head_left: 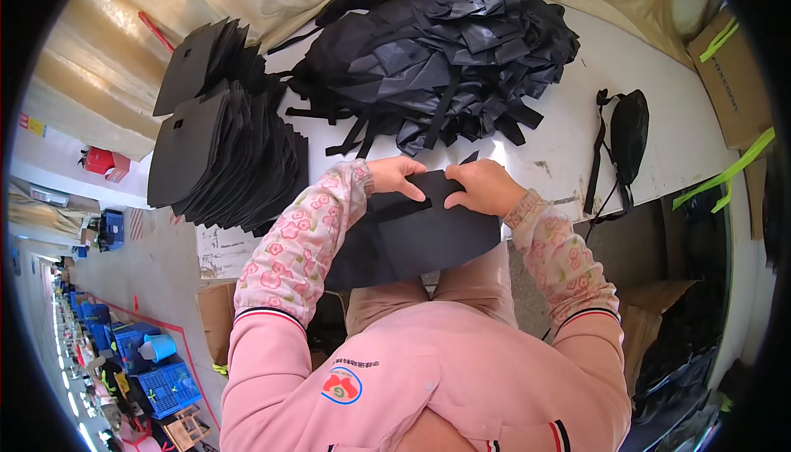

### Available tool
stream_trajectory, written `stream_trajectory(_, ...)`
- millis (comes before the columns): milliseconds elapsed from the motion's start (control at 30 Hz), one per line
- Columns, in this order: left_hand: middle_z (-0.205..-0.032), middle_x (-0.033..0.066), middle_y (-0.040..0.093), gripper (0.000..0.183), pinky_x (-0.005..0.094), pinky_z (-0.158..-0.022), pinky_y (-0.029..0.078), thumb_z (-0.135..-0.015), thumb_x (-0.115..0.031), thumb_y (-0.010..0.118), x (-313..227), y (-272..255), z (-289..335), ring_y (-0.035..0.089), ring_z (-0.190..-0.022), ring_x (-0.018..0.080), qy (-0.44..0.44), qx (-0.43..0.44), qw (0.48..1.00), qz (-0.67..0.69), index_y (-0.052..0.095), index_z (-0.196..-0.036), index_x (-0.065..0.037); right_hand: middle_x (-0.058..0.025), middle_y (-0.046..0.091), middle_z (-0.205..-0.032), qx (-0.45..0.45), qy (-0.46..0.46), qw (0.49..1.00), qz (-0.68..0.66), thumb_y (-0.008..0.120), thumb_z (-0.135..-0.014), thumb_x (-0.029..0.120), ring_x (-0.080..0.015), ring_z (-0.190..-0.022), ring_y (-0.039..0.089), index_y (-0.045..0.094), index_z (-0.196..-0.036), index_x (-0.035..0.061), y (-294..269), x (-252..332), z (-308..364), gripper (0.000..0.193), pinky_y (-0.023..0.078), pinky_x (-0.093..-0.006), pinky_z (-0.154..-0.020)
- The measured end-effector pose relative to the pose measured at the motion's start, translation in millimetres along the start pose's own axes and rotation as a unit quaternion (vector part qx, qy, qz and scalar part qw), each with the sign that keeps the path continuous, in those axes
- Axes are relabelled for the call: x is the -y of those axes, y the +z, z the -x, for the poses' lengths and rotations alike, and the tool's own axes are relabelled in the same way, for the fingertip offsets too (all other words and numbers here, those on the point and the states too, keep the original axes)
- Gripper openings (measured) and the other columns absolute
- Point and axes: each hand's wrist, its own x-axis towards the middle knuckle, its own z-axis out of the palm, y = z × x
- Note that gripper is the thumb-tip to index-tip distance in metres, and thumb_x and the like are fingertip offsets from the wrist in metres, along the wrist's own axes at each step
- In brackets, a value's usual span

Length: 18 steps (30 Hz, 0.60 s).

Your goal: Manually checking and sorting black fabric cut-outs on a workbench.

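Observation:
A black flat panel (445, 242) with a small dark slot near its upper edge lies across my lap at the table's front edge. My left hand (397, 178) pinches its upper edge, with the thumb by the slot. Close beside it, my right hand (486, 188) grips the same edge, thumb on top and fingers hidden behind. Just beyond both hands spreads a large heap of black fabric pieces with straps (437, 60). To the left stand fanned stacks of similar black slotted panels (198, 151).
A black pouch with a strap (629, 135) sits at the right of the white table (544, 159). Cardboard boxes (729, 81) stand at far right, with neon green strips (725, 172). An open carton (651, 308) is low right. Blue crates (169, 388) sit on the floor at left.

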Motion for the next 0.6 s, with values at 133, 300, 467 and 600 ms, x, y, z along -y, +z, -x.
stream_trajectory(133, -0.103, 0.0001, 0.068, 0.033, 0.0277, -0.091, 0.046, -0.082, -0.005, 0.073, 0.8, 2.4, -4.0, 0.060, -0.095, 0.0095, 0.007, -0.012, 1.000, -0.005, 0.063, -0.114, -0.001, -0.0130, 0.070, -0.084, -0.019, 0.006, 1.000, 0.014, 0.079, -0.072, 0.033, -0.0322, -0.084, 0.068, 0.065, -0.099, 0.0069, 7.7, -0.9, 5.5, 0.039, 0.048, -0.0435, -0.082)
stream_trajectory(300, -0.105, 0.0018, 0.069, 0.037, 0.0283, -0.091, 0.047, -0.083, -0.003, 0.072, -6.9, 6.3, -3.7, 0.062, -0.095, 0.0107, -0.015, 0.009, 0.999, 0.047, 0.063, -0.118, 0.000, -0.0109, 0.069, -0.081, -0.042, 0.024, 0.998, 0.033, 0.078, -0.074, 0.031, -0.0302, -0.079, 0.068, 0.064, -0.095, 0.0061, 8.9, 5.0, 12.4, 0.035, 0.046, -0.0418, -0.077)
stream_trajectory(467, -0.109, 0.0028, 0.068, 0.042, 0.0287, -0.093, 0.047, -0.083, -0.002, 0.071, -3.5, 3.5, -7.1, 0.062, -0.098, 0.0116, -0.025, 0.032, 0.996, 0.074, 0.060, -0.124, 0.001, -0.0088, 0.069, -0.078, -0.051, 0.046, 0.996, 0.048, 0.077, -0.075, 0.030, -0.0281, -0.077, 0.068, 0.063, -0.092, 0.0061, 15.8, 11.1, 12.9, 0.033, 0.046, -0.0411, -0.074)
stream_trajectory(600, -0.118, 0.0061, 0.065, 0.047, 0.0301, -0.095, 0.046, -0.085, -0.007, 0.071, 4.7, 7.7, -12.1, 0.061, -0.106, 0.0151, 0.030, -0.021, 0.999, 0.019, 0.055, -0.128, 0.000, -0.0077, 0.068, -0.077, -0.048, 0.077, 0.993, 0.071, 0.076, -0.076, 0.031, -0.0267, -0.077, 0.068, 0.061, -0.091, 0.0069, 19.1, 14.9, 12.5, 0.032, 0.046, -0.0413, -0.075)
